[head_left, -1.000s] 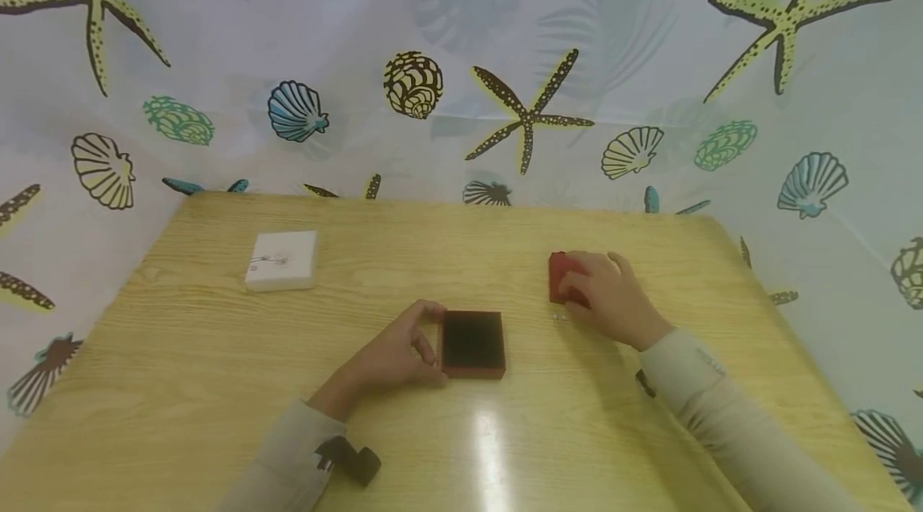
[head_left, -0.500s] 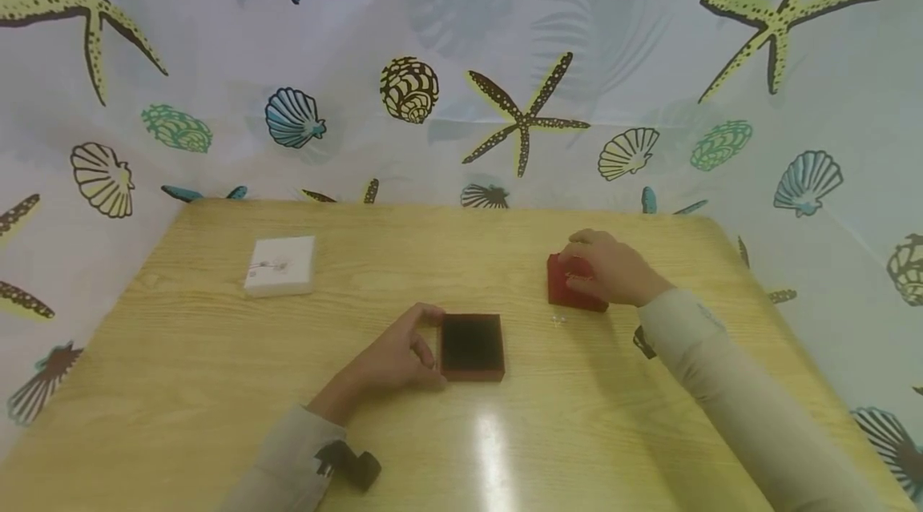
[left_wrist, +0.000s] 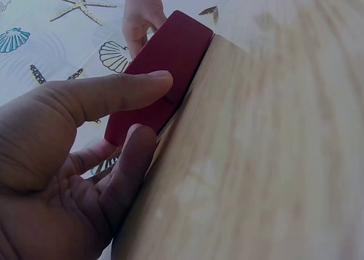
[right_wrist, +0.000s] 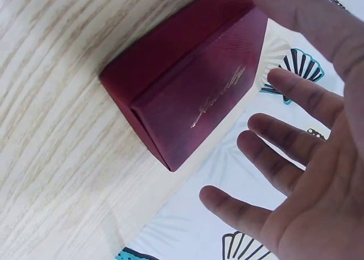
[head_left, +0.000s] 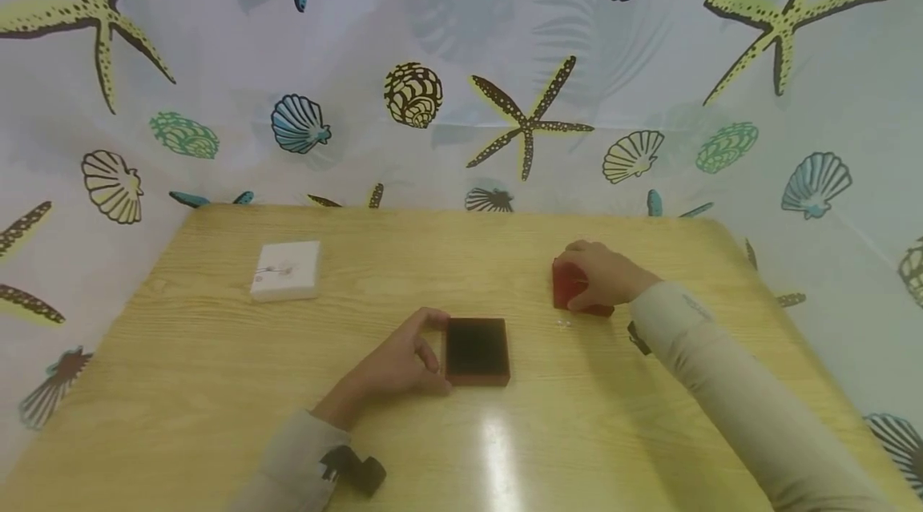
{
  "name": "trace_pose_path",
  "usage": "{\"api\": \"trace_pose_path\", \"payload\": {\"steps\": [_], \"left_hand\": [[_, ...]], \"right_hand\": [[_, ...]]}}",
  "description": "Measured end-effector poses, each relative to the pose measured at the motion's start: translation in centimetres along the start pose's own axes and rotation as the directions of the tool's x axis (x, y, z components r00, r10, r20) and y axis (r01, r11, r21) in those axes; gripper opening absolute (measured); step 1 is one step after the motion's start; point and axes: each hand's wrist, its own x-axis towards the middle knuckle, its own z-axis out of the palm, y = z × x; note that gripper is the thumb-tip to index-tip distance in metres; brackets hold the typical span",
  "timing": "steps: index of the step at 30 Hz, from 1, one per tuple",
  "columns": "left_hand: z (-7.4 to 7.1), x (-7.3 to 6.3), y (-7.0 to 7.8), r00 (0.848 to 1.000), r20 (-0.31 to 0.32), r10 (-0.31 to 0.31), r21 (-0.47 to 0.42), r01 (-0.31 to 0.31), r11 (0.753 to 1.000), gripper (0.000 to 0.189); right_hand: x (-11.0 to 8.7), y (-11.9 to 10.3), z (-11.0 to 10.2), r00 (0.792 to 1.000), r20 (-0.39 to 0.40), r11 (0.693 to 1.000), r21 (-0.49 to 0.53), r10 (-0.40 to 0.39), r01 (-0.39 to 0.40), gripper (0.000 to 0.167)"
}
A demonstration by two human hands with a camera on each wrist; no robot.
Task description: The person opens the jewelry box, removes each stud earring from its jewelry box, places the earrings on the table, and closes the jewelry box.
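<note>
A square box (head_left: 477,348), dark red outside with a black inside, lies on the table. My left hand (head_left: 397,360) grips its left side, thumb at the near corner and index finger at the far corner. In the left wrist view, that thumb presses the box's red side wall (left_wrist: 170,55). Farther right stands a smaller red box (head_left: 566,284) with gold script on top, plainly seen as a red box (right_wrist: 199,106) in the right wrist view. Over it is my right hand (head_left: 606,276); its fingers are spread off the top, and the thumb is at one edge.
Tiny shiny bits (head_left: 563,324), too small to identify, lie just in front of the smaller red box. A white box (head_left: 286,270) with a flower print sits at the back left. Behind the wooden table (head_left: 404,256) hangs a cloth (head_left: 461,31) printed with shells and starfish.
My right hand has shifted from the smaller box's right side to over its back and top, uncovering more of its front. The left hand keeps its grip. The head view shifted slightly.
</note>
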Motion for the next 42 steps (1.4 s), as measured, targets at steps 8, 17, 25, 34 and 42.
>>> {"api": "trace_pose_path", "payload": {"steps": [8,17,25,34,42], "left_hand": [[0.06,-0.15,0.08,1.000,0.001,0.002,-0.022,-0.002,1.000,0.088],[0.11,0.00,-0.09,1.000,-0.002,0.012,-0.013,-0.012,1.000,0.088],[0.12,-0.10,0.22,1.000,-0.002,0.001,0.001,-0.001,1.000,0.088],[0.13,0.09,-0.04,1.000,0.004,0.011,0.006,-0.011,1.000,0.087],[0.11,-0.03,0.06,1.000,-0.002,-0.002,0.023,0.002,1.000,0.088]], "right_hand": [[0.34,0.08,0.05,0.997,0.053,0.997,0.054,0.055,-0.058,0.088],[0.61,0.12,-0.01,0.993,0.098,0.995,0.067,0.064,-0.071,0.087],[0.82,0.21,-0.02,0.992,0.110,0.995,0.068,0.067,-0.075,0.088],[0.87,0.76,0.42,0.995,0.070,0.992,0.094,0.076,-0.082,0.085],[0.50,0.11,-0.21,0.999,0.013,0.999,0.024,0.034,-0.035,0.083]]}}
